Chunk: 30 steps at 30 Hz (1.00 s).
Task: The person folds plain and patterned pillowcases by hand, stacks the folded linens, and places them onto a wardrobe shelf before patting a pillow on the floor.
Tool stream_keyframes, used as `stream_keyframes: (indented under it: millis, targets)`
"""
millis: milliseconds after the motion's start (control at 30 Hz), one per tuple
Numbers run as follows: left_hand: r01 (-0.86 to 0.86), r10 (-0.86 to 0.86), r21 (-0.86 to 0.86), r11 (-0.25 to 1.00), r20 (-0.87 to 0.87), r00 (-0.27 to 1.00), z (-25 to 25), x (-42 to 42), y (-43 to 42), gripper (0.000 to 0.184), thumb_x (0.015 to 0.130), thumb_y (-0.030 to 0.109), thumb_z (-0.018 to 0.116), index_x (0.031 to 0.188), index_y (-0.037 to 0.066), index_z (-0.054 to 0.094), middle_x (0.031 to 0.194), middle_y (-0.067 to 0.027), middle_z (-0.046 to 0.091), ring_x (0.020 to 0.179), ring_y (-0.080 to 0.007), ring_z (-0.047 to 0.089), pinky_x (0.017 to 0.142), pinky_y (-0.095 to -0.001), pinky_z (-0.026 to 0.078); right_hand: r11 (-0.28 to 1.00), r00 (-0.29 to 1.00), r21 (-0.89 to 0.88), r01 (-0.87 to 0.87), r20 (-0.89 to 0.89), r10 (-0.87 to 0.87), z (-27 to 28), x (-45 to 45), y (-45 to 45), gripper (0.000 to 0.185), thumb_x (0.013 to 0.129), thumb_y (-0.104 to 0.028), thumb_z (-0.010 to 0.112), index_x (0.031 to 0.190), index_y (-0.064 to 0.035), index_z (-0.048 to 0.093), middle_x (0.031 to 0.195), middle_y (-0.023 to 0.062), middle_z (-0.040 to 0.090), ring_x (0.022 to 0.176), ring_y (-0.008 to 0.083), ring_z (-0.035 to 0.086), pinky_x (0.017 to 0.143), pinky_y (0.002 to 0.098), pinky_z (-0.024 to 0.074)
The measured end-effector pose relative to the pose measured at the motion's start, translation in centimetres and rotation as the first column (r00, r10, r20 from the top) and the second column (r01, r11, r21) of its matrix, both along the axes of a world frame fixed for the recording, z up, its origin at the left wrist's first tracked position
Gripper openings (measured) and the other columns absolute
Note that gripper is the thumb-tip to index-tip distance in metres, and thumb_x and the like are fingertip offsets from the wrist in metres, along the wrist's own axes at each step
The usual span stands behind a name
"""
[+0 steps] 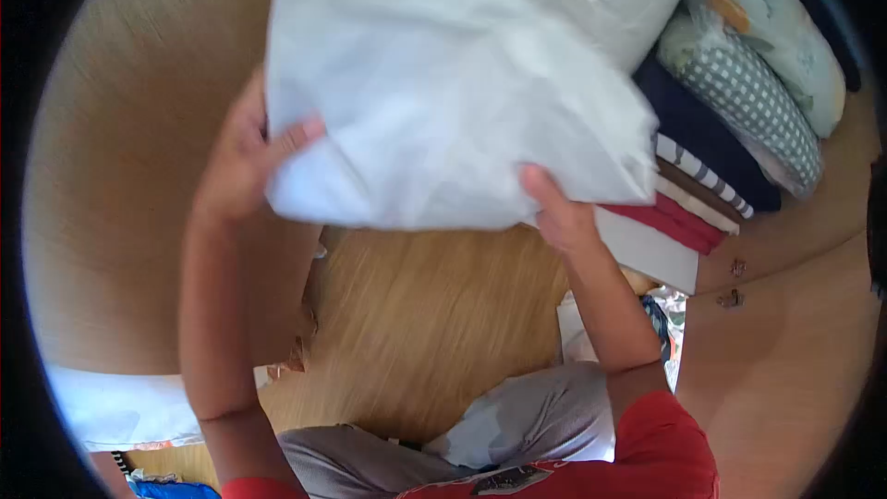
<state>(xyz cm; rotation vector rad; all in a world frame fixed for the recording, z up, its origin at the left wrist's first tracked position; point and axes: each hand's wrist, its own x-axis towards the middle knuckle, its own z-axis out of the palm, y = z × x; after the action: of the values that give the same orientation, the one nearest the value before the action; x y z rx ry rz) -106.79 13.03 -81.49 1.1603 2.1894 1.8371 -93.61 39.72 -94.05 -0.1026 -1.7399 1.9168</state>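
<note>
A large white bundle (443, 92), folded and smooth like cloth or a plastic bag, is held up in front of me with both hands. My left hand (268, 148) grips its left edge, the thumb on top and the other fingers behind it. At the lower right edge, my right hand (559, 208) pinches it with the thumb on top; its other fingers are hidden underneath. Whatever the bundle may contain does not show.
On a shelf at right lie folded dark blue cloth (711, 129), red cloth (670, 222) and a checked bundle (748, 97). Wooden panels stand left (139, 176) and right (776, 360). Below is wooden floor (416, 305).
</note>
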Motion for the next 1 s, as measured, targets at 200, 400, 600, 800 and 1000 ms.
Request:
stream_keyframes:
  millis: [200,400,600,800,1000]
  targets:
    - [0.005,-0.012,-0.024,1.000,-0.291,0.957,9.5,-11.0,1.9,0.046,0.080,0.015,0.061,0.122,0.001,0.047,0.117,-0.0105,0.054,0.104,-0.0195,0.052,0.091,-0.0314,0.040,0.898,0.831,-0.395,-0.193,-0.553,-0.065,4.0,-7.8,4.7,0.068,0.075,-0.049,0.061,0.125,-0.0068,0.041,0.119,0.0092,0.051,0.109,0.0254,0.049,0.093,0.0413,0.0413]
    - [-0.263,0.234,-0.218,0.940,-0.149,0.961,1.8,-19.9,7.4,0.040,0.085,0.018,0.052,0.122,0.002,0.049,0.118,-0.0118,0.055,0.104,-0.0222,0.053,0.093,-0.0322,0.039,0.925,0.963,-0.330,0.190,-0.122,-0.242,5.8,-16.4,2.7,0.041,0.080,-0.016,0.058,0.117,-0.0026,0.048,0.111,0.0124,0.056,0.098,0.0239,0.055,0.083,0.0352,0.0463]
    - [-0.386,0.391,0.069,0.920,-0.079,0.917,-10.1,-23.8,13.1,0.044,0.084,0.013,0.050,0.126,0.002,0.045,0.121,-0.0145,0.053,0.109,-0.0267,0.051,0.094,-0.0365,0.038,0.901,0.911,0.221,0.373,-0.272,-0.311,-0.8,-22.8,3.7,0.030,0.071,-0.004,0.062,0.100,0.0037,0.058,0.097,0.0172,0.063,0.091,0.0275,0.060,0.077,0.0338,0.0462]
    - [-0.648,0.614,0.228,0.727,-0.639,0.463,-9.5,-20.2,14.4,0.050,0.078,0.010,0.055,0.127,0.006,0.045,0.122,-0.0176,0.050,0.112,-0.0355,0.046,0.092,-0.0393,0.038,0.749,0.821,0.553,0.365,0.189,-0.539,-2.6,-26.9,7.2,0.058,0.076,-0.044,0.057,0.113,0.0005,0.053,0.112,0.0228,0.056,0.104,0.0381,0.053,0.091,0.0428,0.0394]
    - [-0.374,-0.293,-0.527,0.763,-0.799,0.526,-8.2,-21.4,15.3,0.060,0.077,0.025,0.057,0.134,0.017,0.038,0.144,-0.0082,0.027,0.132,-0.0358,0.022,0.105,-0.0521,0.020,0.562,0.927,0.772,0.297,-0.092,-0.363,1.5,-16.3,1.2,0.050,0.084,-0.031,0.056,0.115,0.0078,0.050,0.115,0.0290,0.051,0.109,0.0381,0.051,0.091,0.0360,0.0394]
